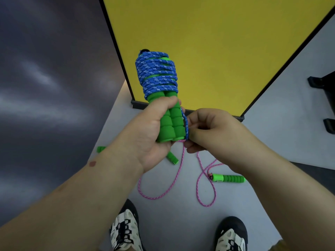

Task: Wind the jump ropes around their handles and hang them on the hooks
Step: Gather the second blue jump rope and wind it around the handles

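My left hand (145,129) grips the lower half of two green foam handles (172,124) held side by side and upright. A blue rope (156,75) is wound in many turns around their upper half. My right hand (208,129) pinches the loose end of the blue rope against the right side of the handles, near their bottom. A pink rope (205,187) lies in loose loops on the grey floor below, with one green handle (229,178) at the right and another (172,158) partly hidden under my left hand.
A yellow panel with a black frame (208,42) stands straight ahead, a dark grey wall (45,87) at the left. A small green piece (101,149) lies by the wall. Black fittings (324,84) jut from the right. My two shoes (125,230) are below.
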Motion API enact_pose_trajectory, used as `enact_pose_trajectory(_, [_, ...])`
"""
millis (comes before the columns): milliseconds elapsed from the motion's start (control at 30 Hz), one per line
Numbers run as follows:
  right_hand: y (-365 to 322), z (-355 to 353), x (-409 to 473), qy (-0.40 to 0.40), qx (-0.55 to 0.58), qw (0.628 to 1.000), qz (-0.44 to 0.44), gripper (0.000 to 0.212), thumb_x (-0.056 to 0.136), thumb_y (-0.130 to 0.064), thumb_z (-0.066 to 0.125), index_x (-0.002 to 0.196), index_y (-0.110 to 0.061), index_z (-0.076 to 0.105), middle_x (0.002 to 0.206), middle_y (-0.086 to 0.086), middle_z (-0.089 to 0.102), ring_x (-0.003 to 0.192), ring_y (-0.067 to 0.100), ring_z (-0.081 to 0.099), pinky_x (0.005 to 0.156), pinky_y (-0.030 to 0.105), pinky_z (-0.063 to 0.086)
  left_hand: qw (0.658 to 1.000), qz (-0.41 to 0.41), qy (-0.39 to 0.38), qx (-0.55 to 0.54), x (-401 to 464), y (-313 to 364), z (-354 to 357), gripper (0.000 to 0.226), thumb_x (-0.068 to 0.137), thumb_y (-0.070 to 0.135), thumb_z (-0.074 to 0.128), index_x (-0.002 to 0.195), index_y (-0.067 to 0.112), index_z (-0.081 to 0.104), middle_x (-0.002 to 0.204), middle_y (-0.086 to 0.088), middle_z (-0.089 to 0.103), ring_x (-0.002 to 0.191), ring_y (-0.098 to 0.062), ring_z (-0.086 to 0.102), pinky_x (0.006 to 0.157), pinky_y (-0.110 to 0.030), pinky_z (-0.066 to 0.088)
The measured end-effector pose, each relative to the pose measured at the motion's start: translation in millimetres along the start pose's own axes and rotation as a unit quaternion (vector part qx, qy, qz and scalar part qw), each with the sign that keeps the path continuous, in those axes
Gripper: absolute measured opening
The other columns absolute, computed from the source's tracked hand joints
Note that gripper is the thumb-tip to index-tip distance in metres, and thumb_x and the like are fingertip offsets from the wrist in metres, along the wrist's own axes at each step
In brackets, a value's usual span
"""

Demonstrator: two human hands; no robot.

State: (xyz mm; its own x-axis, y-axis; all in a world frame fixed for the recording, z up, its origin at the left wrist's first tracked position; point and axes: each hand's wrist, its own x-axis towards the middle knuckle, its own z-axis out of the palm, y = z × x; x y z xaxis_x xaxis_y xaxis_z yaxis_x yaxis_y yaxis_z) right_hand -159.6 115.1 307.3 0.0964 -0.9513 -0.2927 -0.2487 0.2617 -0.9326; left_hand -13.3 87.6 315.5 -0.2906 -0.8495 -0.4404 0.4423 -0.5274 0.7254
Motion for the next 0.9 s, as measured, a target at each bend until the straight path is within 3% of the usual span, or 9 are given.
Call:
enact_pose_trajectory(67, [-0.5,0.2,-1.4,-0.014,0.013,1.0,0.005,0.023,0.092,0.004,0.054,0.09,-0.011,0.072,0.079,0.01,0.075,0.07,0.019,0.073,0.071,0.032,0.062,1.0,0.022,0.003,0.011,1.5,1.5,-1.1,0.042,0.097,0.013,0.055,0.06,0.02,0.074,0.075,-0.003,0.062,0.067,-0.017,0.057,0.071,-0.035,0.043])
enact_pose_trajectory(133, [1.5,2.2,-2.7,-0.008,-0.003,1.0,-0.011,0.022,0.089,0.0,0.059,0.089,-0.016,0.074,0.082,0.006,0.076,0.075,0.019,0.073,0.074,0.036,0.06,0.998,0.045,0.022,0.032,4.9,3.8,-3.8,0.022,0.096,0.009,0.053,0.083,0.014,0.069,0.078,-0.007,0.059,0.064,-0.017,0.057,0.064,-0.032,0.046])
enact_pose_trajectory(233, [2.3,6.1,-6.2,0.02,-0.046,0.997,-0.051,0.006,0.083,-0.018,0.076,0.087,-0.021,0.074,0.076,-0.004,0.073,0.064,0.012,0.062,0.061,0.033,0.05,0.997,0.054,0.039,0.025,8.0,7.2,-7.4,0.01,0.095,0.005,0.052,0.103,0.007,0.057,0.08,-0.01,0.057,0.062,-0.018,0.061,0.059,-0.03,0.053])
enact_pose_trajectory(400, [1.7,10.7,-5.6,0.086,-0.041,0.99,-0.106,0.006,0.084,-0.018,0.079,0.08,-0.02,0.074,0.08,0.0,0.074,0.079,0.025,0.068,0.072,0.044,0.056,0.998,0.053,0.021,-0.001,6.3,11.1,-6.0,0.009,0.097,0.009,0.05,0.092,0.011,0.057,0.076,-0.006,0.059,0.056,-0.016,0.063,0.061,-0.031,0.052])
enact_pose_trajectory(500, [4.2,10.9,-5.4,0.091,-0.048,0.988,-0.115,0.009,0.089,-0.018,0.073,0.081,-0.022,0.071,0.079,0.006,0.073,0.079,0.033,0.066,0.072,0.05,0.055,0.999,0.047,0.021,-0.015,8.7,11.5,-8.6,0.004,0.098,0.014,0.051,0.101,0.014,0.053,0.08,-0.006,0.056,0.06,-0.018,0.062,0.062,-0.031,0.053])
enact_pose_trajectory(600, [5.2,12.4,-4.6,0.081,-0.025,0.99,-0.113,0.003,0.089,-0.023,0.071,0.089,-0.022,0.068,0.081,0.008,0.072,0.081,0.034,0.067,0.075,0.052,0.056,0.999,0.029,0.018,-0.011,9.7,11.6,-11.9,0.006,0.097,0.016,0.053,0.102,0.014,0.054,0.082,-0.008,0.057,0.067,-0.02,0.064,0.07,-0.036,0.053])
enact_pose_trajectory(700, [4.5,12.4,-1.9,0.077,0.068,0.993,-0.066,0.017,0.088,-0.017,0.075,0.104,-0.015,0.068,0.084,0.007,0.076,0.084,0.031,0.073,0.083,0.055,0.057,0.999,0.026,-0.007,0.017,7.8,10.2,-10.5,0.007,0.098,0.015,0.051,0.104,0.013,0.052,0.075,-0.007,0.059,0.063,-0.019,0.066,0.069,-0.035,0.056])
enact_pose_trajectory(800, [4.0,10.2,-1.5,0.079,0.039,0.994,-0.065,0.004,0.092,-0.014,0.071,0.091,-0.017,0.074,0.081,0.008,0.076,0.078,0.026,0.073,0.082,0.051,0.058,0.999,0.032,0.004,0.023,8.3,9.9,-9.3,0.013,0.097,0.014,0.054,0.109,0.012,0.056,0.081,-0.007,0.06,0.063,-0.018,0.065,0.069,-0.036,0.055])
enact_pose_trajectory(900, [5.2,11.0,-3.2,0.085,-0.052,0.991,-0.092,0.005,0.094,-0.019,0.068,0.089,-0.022,0.069,0.08,0.002,0.074,0.075,0.02,0.07,0.073,0.037,0.058,0.999,0.046,0.024,-0.008,8.3,15.6,-10.5,0.008,0.096,0.016,0.055,0.095,0.014,0.062,0.087,-0.006,0.06,0.067,-0.017,0.06,0.074,-0.038,0.048])
